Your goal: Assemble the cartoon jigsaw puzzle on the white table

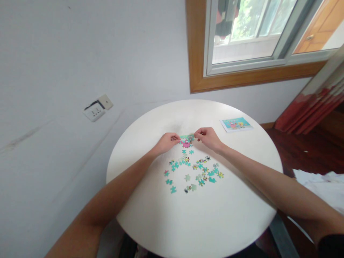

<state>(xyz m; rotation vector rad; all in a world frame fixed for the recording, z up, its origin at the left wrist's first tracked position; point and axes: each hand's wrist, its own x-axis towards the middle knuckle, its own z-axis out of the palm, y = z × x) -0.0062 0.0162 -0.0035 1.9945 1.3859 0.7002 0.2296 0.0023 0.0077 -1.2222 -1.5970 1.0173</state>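
Note:
A partly joined jigsaw puzzle (186,144), teal with a pink figure, lies flat on the round white table (199,222). My left hand (168,142) pinches at its left edge, with thumb and fingertips together. From the right, my right hand (207,137) pinches at the puzzle's upper right edge. Whether either hand holds a single piece or the joined part is too small to make out. Two loose teal pieces (191,152) lie just below the joined part. Several more loose puzzle pieces (211,173) are scattered nearer to me, teal, pale green and yellow.
A picture card (236,124) with a teal cartoon scene lies at the table's far right. Behind the table is a white wall with a socket (94,111) and a wood-framed window (197,80). A red and white curtain (309,104) hangs at right, near white sheets (319,186).

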